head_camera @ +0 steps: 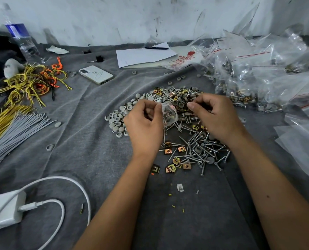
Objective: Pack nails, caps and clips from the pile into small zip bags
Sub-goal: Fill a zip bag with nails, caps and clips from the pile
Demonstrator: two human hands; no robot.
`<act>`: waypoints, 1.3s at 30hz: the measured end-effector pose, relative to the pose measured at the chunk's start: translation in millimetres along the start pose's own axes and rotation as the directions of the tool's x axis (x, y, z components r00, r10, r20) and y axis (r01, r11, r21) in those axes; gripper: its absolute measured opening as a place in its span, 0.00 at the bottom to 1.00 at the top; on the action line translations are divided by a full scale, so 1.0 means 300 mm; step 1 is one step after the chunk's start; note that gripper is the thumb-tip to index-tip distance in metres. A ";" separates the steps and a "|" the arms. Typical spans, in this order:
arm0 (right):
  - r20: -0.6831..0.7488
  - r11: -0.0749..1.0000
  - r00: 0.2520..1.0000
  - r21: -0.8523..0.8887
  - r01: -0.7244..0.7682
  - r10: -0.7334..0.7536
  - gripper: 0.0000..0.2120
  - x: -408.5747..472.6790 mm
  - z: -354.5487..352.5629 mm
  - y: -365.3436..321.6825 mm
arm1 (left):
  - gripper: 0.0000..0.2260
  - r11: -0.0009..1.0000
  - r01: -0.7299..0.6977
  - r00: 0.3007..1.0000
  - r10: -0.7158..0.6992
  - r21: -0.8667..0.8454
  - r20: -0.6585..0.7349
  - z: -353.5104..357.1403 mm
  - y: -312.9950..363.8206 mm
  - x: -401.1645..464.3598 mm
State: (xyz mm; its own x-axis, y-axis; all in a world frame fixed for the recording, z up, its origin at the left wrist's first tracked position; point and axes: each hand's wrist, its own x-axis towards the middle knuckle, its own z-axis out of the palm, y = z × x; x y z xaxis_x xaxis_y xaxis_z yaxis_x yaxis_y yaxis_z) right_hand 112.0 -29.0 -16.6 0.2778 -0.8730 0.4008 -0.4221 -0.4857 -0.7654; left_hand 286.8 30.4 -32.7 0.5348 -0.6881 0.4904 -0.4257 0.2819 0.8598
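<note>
While I watch from the head view:
Left hand (144, 121): my fingers pinch the small zip bag (169, 114), part filled.
Right hand (216, 116): curled at the bag's other side; whether it grips, I cannot tell.
Pile (191, 141): nails, caps, clips mid-blanket (88, 152), under both hands.
Filled bags (254, 73): far right corner.

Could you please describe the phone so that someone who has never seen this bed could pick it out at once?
Start at the water bottle standing far left by the wall. Right of it and nearer, between the tangle of yellow and orange wires and the white paper, lies the phone. It lies face down, the only flat white slab there, with a camera block at one corner.
</note>
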 end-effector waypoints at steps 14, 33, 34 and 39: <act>0.026 0.993 1.000 0.117 -0.017 0.014 0.04 0.002 0.010 0.001 | 0.06 0.999 -0.001 0.998 -0.002 0.051 0.059 0.003 0.005 -0.004; 0.039 0.988 0.998 -0.150 -0.037 0.043 0.05 0.008 -0.106 0.042 | 0.06 0.999 -0.008 0.996 0.004 0.047 0.090 0.013 -0.002 -0.012; 0.078 0.970 0.995 -0.239 -0.043 0.063 0.05 0.005 -0.123 0.049 | 0.05 0.999 -0.003 0.995 -0.001 0.041 0.099 0.013 -0.003 -0.011; 0.347 0.923 0.906 -0.369 -0.105 0.242 0.08 -0.007 -0.141 0.029 | 0.07 1.000 -0.013 0.996 0.011 0.024 0.087 0.013 -0.002 -0.011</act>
State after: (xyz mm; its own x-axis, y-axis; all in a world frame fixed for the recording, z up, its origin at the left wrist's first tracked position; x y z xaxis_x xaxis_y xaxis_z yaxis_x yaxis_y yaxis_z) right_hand 71.2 -33.3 -2.8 0.4493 -0.8934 0.0034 -0.7376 -0.3732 -0.5628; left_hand 282.5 30.1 -35.5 0.4649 -0.7405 0.4853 -0.4496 0.2747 0.8499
